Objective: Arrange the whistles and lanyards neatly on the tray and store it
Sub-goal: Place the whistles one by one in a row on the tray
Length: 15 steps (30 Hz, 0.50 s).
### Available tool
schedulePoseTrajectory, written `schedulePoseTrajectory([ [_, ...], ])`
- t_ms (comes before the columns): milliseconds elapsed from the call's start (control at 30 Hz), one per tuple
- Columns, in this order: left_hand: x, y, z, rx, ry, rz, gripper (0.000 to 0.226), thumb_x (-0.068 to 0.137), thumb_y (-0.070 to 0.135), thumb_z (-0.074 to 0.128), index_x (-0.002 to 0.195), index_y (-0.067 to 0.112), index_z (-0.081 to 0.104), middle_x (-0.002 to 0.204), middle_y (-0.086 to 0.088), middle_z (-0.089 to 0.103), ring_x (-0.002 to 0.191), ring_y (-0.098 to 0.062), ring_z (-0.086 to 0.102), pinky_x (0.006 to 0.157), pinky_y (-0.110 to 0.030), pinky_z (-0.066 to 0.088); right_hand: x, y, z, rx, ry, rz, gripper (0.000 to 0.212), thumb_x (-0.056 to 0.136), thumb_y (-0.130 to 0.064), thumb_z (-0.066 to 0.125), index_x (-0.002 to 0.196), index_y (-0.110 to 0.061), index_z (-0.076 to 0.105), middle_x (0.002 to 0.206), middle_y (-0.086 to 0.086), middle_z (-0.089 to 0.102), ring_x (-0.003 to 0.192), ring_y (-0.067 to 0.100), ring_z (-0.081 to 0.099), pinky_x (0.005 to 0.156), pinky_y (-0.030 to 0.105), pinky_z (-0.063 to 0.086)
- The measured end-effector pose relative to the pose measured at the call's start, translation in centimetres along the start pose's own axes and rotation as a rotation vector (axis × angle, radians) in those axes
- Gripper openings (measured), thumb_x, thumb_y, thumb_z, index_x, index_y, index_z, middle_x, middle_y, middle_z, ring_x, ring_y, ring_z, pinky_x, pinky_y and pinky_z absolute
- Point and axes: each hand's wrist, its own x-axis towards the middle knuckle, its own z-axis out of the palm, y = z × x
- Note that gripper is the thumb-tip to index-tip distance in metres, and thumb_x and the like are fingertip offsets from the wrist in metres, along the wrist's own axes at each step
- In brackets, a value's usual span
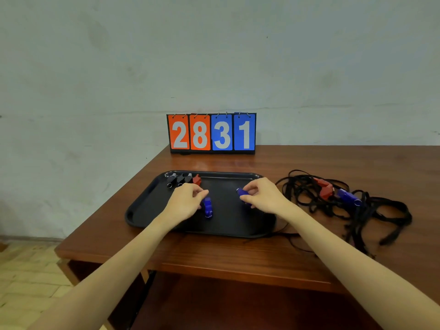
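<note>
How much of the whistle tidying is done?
About half. Three black whistles and a red whistle sit in a row on the tray. The right hand holds a blue whistle; the left hand touches another blue one. The tangled lanyards with two whistles remain on the table.

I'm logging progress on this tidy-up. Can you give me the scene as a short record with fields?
tray: black tray on the wooden table
row on tray: three black whistles and one red whistle lined up at the far left corner
left hand: left hand over the tray, beside a blue whistle; grip unclear
right hand: right hand pinches another blue whistle
off tray: tangled black lanyards with a red and a blue whistle among them, right of the tray
behind: scoreboard reading 28 31
</note>
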Motion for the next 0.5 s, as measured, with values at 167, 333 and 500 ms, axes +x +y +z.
schedulePoseTrajectory([
  [167,-1.1,0.0,0.7,0.113,0.053,0.031,0.04,0.085,0.044,0.065,0.111,0.014,0.064,0.09,0.003,0.068,0.074,-0.003,0.057,0.066,-0.016,0.042,0.2,-0.4,0.8,-0.011,0.028,0.024,0.038,0.084,-0.017,0.069,0.119,-0.005,0.062,0.109,0.011,0.068,0.089,0.015,0.065,0.082,0.026,0.053],
  [333,-1.7,0.5,1.7,0.142,0.105,0.045,0.043,0.082,0.042,0.07,0.113,0.015,0.06,0.079,0.008,0.061,0.068,-0.002,0.053,0.056,-0.012,0.035,0.6,-1.3,1.4,-0.081,0.023,-0.007,0.038,0.082,-0.018,0.071,0.117,-0.006,0.063,0.113,0.01,0.067,0.095,0.014,0.063,0.079,0.021,0.048],
  [500,-1.1,0.2,1.0,-0.002,0.053,-0.006,0.038,0.084,0.031,0.071,0.116,0.013,0.063,0.092,-0.001,0.07,0.077,-0.01,0.063,0.073,-0.022,0.049,0.0,-1.5,1.6,-0.146,-0.007,-0.057,0.047,0.083,-0.021,0.071,0.125,-0.007,0.058,0.118,0.009,0.065,0.1,0.016,0.063,0.085,0.025,0.05],
])
